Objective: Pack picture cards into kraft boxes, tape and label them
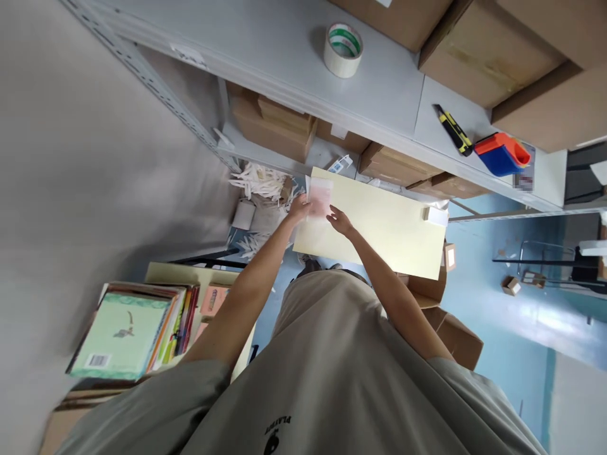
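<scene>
A pale pink sheet or thin packet (321,197) with a whitish edge is over the left end of a cream-coloured tabletop (384,221). My left hand (300,207) grips its left edge, with the fingertips partly hidden. At its lower right edge is my right hand (340,220), fingers apart and bent towards it; whether they touch it I cannot tell. Fine print on the pink piece is too small to read.
A grey shelf (275,69) above the table bears a tape roll (343,50), a yellow-black box cutter (454,130) and cardboard boxes (502,54). Stacked books (126,332) are at lower left. A small white box (435,216) sits on the table's right end; paper strips (262,182) lie left.
</scene>
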The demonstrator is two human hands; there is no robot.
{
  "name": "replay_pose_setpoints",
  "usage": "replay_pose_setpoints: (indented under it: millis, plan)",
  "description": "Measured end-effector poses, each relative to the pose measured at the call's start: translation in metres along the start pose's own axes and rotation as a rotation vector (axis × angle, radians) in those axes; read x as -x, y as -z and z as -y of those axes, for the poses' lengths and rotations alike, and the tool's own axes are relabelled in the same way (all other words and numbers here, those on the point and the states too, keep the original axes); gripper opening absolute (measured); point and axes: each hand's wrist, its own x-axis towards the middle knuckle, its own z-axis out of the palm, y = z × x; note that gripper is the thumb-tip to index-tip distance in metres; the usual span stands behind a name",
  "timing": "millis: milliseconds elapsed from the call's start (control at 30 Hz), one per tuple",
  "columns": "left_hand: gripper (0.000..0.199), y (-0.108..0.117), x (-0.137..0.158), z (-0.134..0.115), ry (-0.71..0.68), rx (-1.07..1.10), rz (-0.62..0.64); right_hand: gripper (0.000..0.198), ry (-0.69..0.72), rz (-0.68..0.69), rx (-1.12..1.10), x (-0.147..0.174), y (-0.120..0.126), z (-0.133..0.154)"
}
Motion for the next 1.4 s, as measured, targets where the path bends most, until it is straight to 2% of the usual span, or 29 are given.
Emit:
replay_pose_setpoints:
  millis: [167,300,433,567,700,800,933,1067,1200,1300,1400]
  plan:
    - [0.037,0.014,0.036,-0.004,0.036,0.071,-0.147,0.084,0.068,0.013,0.014,0.014,0.011,0.003]
    - [0.035,0.02,0.085,-0.013,-0.009,0.154,-0.22,0.084,0.149,0.065,0.038,0.035,0.008,0.011]
    - [0.04,0.024,0.156,-0.015,-0.098,0.218,-0.276,0.083,0.272,0.17,0.022,0.066,-0.006,0.017]
    - [0.053,0.028,0.253,-0.001,-0.158,0.268,-0.398,0.097,0.417,0.33,-0.015,0.106,-0.029,0.014]
    - [0.065,0.023,0.371,0.026,-0.161,0.29,-0.592,0.112,0.522,0.546,-0.091,0.156,-0.066,-0.001]
    - [0.072,0.015,0.457,0.047,-0.12,0.279,-0.747,0.113,0.548,0.694,-0.146,0.2,-0.101,-0.016]
    - [0.076,0.01,0.545,0.07,-0.023,0.281,-0.94,0.106,0.504,0.846,-0.12,0.258,-0.147,-0.034]
    - [0.073,0.019,0.602,0.092,-0.002,0.282,-1.081,0.099,0.481,0.952,-0.072,0.298,-0.182,-0.045]
    - [0.066,0.041,0.645,0.119,-0.025,0.261,-1.204,0.095,0.473,1.03,-0.021,0.329,-0.217,-0.047]
    - [0.064,0.069,0.678,0.144,-0.037,0.254,-1.291,0.082,0.405,1.113,0.024,0.361,-0.253,-0.048]
    - [0.061,0.115,0.717,0.17,-0.033,0.198,-1.356,0.057,0.28,1.178,0.033,0.404,-0.3,-0.052]
